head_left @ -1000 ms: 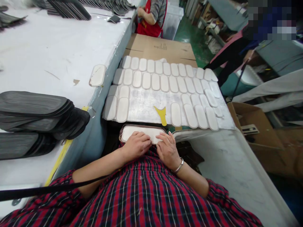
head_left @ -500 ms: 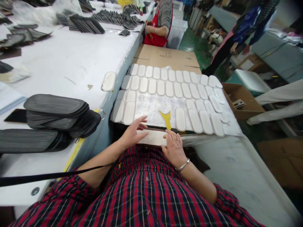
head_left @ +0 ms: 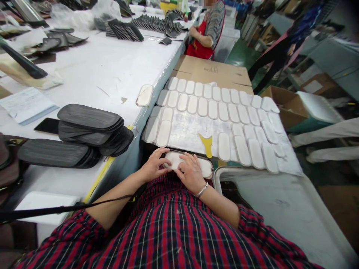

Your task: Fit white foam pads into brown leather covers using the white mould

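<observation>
A white oval pad with a darker edge lies lengthwise at my waist, below the front edge of the work board. My left hand grips its left end, with the thumb and fingers close together. Over the middle of the pad, my right hand rests with bent fingers pressed to the white face, its thumb near the left hand's fingertips. The pad's right end shows beyond the right hand; its underside is hidden. Just ahead, a yellow forked piece lies on the grey board, left of a single white oval pad.
Rows of white oval pads cover much of the board. Stacked dark oval pieces and a lone white pad sit on the white table at left. A pale tub stands at right. A person in a red apron works beyond cardboard.
My right hand has moved left and onto the middle of the pad, while my left hand has closed around its left end. The camera view has shifted, so the surroundings appear further right.
</observation>
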{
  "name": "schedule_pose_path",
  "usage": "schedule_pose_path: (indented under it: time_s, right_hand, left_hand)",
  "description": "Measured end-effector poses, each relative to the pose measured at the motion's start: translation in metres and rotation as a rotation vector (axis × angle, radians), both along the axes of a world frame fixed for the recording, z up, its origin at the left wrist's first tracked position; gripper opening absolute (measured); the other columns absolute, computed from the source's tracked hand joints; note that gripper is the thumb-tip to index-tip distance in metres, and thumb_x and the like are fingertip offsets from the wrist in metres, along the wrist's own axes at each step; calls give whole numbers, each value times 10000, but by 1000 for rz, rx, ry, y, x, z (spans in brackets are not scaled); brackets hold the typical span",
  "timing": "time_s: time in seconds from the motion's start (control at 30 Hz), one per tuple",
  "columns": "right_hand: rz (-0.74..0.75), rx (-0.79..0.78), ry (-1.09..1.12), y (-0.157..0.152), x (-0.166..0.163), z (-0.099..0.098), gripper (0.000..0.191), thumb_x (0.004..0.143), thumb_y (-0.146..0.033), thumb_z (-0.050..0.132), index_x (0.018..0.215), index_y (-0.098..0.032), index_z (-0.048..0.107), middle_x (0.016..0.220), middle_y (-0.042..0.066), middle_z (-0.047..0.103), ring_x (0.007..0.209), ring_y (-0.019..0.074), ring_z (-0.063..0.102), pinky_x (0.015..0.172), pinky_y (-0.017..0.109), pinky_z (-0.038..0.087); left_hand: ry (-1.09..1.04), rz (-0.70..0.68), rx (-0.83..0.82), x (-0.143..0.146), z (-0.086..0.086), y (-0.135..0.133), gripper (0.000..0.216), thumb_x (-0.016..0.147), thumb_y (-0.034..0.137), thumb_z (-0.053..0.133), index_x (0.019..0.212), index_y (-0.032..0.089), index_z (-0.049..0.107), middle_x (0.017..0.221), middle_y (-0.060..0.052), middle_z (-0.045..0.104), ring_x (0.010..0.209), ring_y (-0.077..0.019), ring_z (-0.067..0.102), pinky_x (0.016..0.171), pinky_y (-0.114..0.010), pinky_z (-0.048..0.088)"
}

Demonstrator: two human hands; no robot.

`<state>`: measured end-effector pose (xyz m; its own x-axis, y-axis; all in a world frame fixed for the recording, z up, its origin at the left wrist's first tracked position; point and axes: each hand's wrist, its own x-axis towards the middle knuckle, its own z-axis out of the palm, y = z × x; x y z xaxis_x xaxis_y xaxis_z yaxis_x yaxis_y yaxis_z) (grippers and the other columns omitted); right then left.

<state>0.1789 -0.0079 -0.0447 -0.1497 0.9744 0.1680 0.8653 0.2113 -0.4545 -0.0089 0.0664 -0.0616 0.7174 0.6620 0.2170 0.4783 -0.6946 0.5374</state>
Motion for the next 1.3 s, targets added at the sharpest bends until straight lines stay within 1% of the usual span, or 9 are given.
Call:
schedule_pose_path:
  time_s: [0.27,0.33,0.43,0.5,0.6,0.73,0.9,1.17,1.3]
  right_hand:
    - [-20,10,-35,5,-10,4,40,759,-199,586,790,-177,573,1204,99,519,1232,246,335,1049,506,182]
    - [-22,22,19,6,0,6,184,748,-203,595,924,-166,559,1215,108,509,1208,238,370,1052,486,209]
    - [-114,35,187,11,39,4,345,766,-242,575,1091,-156,501,1207,119,511,1158,214,433,1021,428,306]
    - [-244,-10,317,16,75,-2,291,796,-280,537,1060,-160,522,1123,110,566,1075,200,507,962,392,383]
    - [-320,-234,462,23,123,-12,222,807,-319,517,948,-158,579,936,74,641,876,178,602,840,349,466]
    - [-132,-396,478,27,148,-18,256,767,-307,570,967,-151,606,908,51,653,820,160,610,783,303,481]
    - [34,-377,324,27,148,-10,236,740,-231,596,962,-161,632,905,38,652,806,148,597,768,280,466]
    - [276,-318,152,41,155,1,185,814,-223,541,964,-179,640,899,35,646,840,145,573,778,256,425]
    - [389,-327,-94,51,156,6,186,860,-280,504,923,-173,642,866,49,629,828,151,564,730,242,402]
  left_hand:
    - [40,58,-38,10,7,0,82,757,239,581,795,183,627,1339,-93,361,1274,-277,277,1032,-498,269]
    - [6,85,-58,10,9,-2,136,755,216,574,883,172,584,1356,-116,338,1274,-259,292,1025,-462,304]
    - [-72,149,-84,8,12,3,345,734,265,613,1037,164,485,1357,-154,333,1264,-245,320,1003,-430,350]
    - [-79,127,-74,12,14,9,458,720,330,635,1103,169,441,1345,-159,361,1249,-248,346,1007,-446,337]
    - [5,-6,-33,31,15,18,547,747,387,607,1207,181,395,1279,-129,470,1195,-236,419,1044,-493,245]
    - [139,-141,-26,76,16,25,442,788,373,563,1176,185,468,1170,-81,572,1100,-205,504,1056,-483,204]
    - [249,-244,-92,114,15,35,464,749,398,605,1153,184,520,1141,-81,595,1079,-225,517,1025,-436,270]
    - [196,-173,-198,101,19,58,390,756,383,605,1085,173,588,1051,-68,635,974,-201,568,874,-309,419]
    - [194,-274,-190,104,21,62,258,832,319,521,1020,185,635,985,-46,648,934,-167,570,855,-271,419]
